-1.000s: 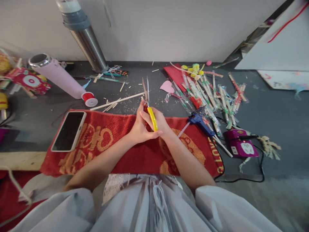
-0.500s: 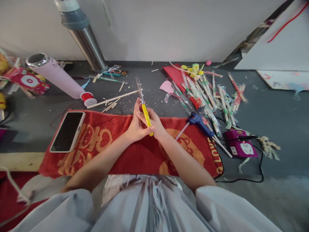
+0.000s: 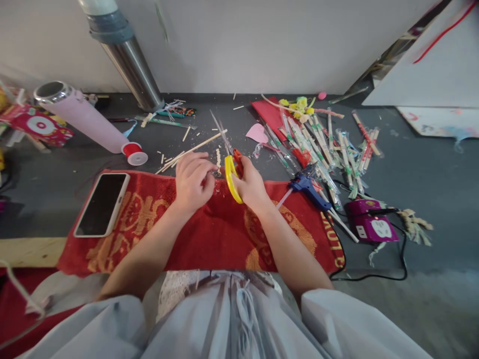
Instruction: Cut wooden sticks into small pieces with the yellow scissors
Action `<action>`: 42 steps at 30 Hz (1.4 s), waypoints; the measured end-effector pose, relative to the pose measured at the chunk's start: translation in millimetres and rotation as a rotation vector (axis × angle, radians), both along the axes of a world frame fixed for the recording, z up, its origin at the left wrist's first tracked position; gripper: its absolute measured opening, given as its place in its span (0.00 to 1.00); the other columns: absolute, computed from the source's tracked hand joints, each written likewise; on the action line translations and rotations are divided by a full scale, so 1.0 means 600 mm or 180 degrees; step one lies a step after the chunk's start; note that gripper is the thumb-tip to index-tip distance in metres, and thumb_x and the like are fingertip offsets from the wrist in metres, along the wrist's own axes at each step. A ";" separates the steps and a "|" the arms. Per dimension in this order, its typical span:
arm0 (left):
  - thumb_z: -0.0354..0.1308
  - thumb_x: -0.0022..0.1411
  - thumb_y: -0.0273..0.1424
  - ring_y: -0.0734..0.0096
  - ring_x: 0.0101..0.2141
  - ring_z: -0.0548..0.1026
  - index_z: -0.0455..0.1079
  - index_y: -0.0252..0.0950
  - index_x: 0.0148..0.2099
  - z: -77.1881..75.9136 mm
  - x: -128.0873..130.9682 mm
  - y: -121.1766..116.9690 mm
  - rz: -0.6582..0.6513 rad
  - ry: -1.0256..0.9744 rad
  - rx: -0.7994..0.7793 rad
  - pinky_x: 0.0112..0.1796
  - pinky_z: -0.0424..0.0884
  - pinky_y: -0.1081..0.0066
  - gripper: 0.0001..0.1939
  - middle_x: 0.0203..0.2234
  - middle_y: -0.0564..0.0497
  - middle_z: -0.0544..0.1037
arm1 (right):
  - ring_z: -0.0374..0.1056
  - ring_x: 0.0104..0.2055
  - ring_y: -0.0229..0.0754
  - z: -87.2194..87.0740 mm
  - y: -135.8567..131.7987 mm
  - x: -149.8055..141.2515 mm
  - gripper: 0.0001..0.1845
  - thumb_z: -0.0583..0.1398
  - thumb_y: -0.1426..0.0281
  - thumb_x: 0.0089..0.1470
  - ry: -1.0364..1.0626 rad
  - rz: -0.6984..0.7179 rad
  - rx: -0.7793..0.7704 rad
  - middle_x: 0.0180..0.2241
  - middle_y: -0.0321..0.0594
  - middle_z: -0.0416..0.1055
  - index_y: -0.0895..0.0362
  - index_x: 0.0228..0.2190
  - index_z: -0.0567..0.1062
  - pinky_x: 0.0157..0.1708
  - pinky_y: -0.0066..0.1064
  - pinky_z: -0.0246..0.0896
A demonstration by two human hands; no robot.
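Observation:
Yellow-handled scissors (image 3: 231, 179) are in my right hand (image 3: 250, 185), its fingers through the handles; an orange-red inner part shows by the fingers. The blades point up and away, slightly apart, near the end of a thin wooden stick (image 3: 204, 143). My left hand (image 3: 195, 182) hovers over the towel's back edge, fingers loosely bent and apart from the thumb, with nothing visible in it. Just beyond it lie the stick and several shorter sticks (image 3: 169, 163). Small cut wooden bits (image 3: 218, 158) are scattered between the hands.
A red towel (image 3: 220, 239) lies in front, with a phone (image 3: 102, 204) on its left. A blue glue gun (image 3: 310, 190), wrapped sticks (image 3: 318, 144) and a purple box (image 3: 370, 221) with a cable are right. A pink tumbler (image 3: 82, 119), ribbon spool (image 3: 135, 153) and steel flask (image 3: 129, 65) stand left.
My hands, together before, have come apart, the left moving leftward. My right hand now has its fingers in the scissors' handles, and the blades are spread. The long stick has shifted.

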State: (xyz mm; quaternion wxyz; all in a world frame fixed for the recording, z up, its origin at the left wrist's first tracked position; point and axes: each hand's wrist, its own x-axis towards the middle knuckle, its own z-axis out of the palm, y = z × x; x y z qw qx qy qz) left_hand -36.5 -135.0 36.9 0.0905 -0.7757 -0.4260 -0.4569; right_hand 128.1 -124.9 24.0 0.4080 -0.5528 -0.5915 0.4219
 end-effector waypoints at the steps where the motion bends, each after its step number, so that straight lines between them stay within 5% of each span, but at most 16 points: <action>1: 0.50 0.59 0.23 0.62 0.45 0.76 0.70 0.40 0.35 0.001 -0.003 0.001 0.0092 0.0055 0.0064 0.52 0.66 0.57 0.09 0.30 0.52 0.78 | 0.67 0.34 0.41 0.001 0.000 0.000 0.27 0.63 0.56 0.49 -0.0102 -0.0015 -0.0005 0.32 0.37 0.69 0.55 0.48 0.67 0.36 0.35 0.63; 6: 0.53 0.59 0.26 0.59 0.46 0.74 0.71 0.42 0.43 0.002 -0.011 0.004 0.0717 0.0005 -0.0073 0.50 0.65 0.55 0.11 0.39 0.48 0.78 | 0.65 0.33 0.42 0.008 -0.004 -0.003 0.25 0.62 0.56 0.50 -0.0408 0.0095 0.0011 0.30 0.36 0.68 0.56 0.46 0.68 0.34 0.35 0.62; 10: 0.52 0.63 0.30 0.59 0.49 0.72 0.67 0.39 0.51 -0.006 -0.021 0.017 0.0612 -0.0115 -0.0285 0.52 0.65 0.56 0.14 0.45 0.44 0.76 | 0.66 0.33 0.42 0.014 -0.008 -0.006 0.27 0.62 0.57 0.50 -0.0551 0.0152 0.0156 0.31 0.36 0.68 0.57 0.48 0.69 0.36 0.35 0.62; 21: 0.46 0.70 0.35 0.71 0.31 0.76 0.74 0.36 0.42 -0.011 -0.039 0.025 0.0615 -0.0235 -0.0531 0.35 0.70 0.71 0.15 0.27 0.51 0.78 | 0.68 0.35 0.42 0.022 -0.018 -0.007 0.28 0.60 0.59 0.54 -0.0510 0.0589 0.0431 0.31 0.38 0.70 0.60 0.52 0.66 0.43 0.39 0.63; 27: 0.46 0.69 0.31 0.72 0.34 0.78 0.75 0.37 0.41 -0.002 -0.037 0.019 0.0383 -0.0219 -0.0565 0.37 0.72 0.73 0.15 0.31 0.51 0.81 | 0.68 0.47 0.47 0.028 -0.020 -0.005 0.29 0.60 0.54 0.52 -0.0405 0.0706 0.0609 0.43 0.48 0.71 0.59 0.49 0.65 0.47 0.41 0.63; 42: 0.47 0.68 0.32 0.72 0.33 0.79 0.76 0.37 0.46 0.002 -0.035 0.016 0.0412 -0.0150 -0.0531 0.35 0.72 0.74 0.15 0.33 0.50 0.82 | 0.67 0.50 0.49 0.034 -0.019 0.000 0.30 0.59 0.52 0.53 -0.0380 0.0799 0.0491 0.43 0.49 0.69 0.60 0.48 0.64 0.49 0.43 0.62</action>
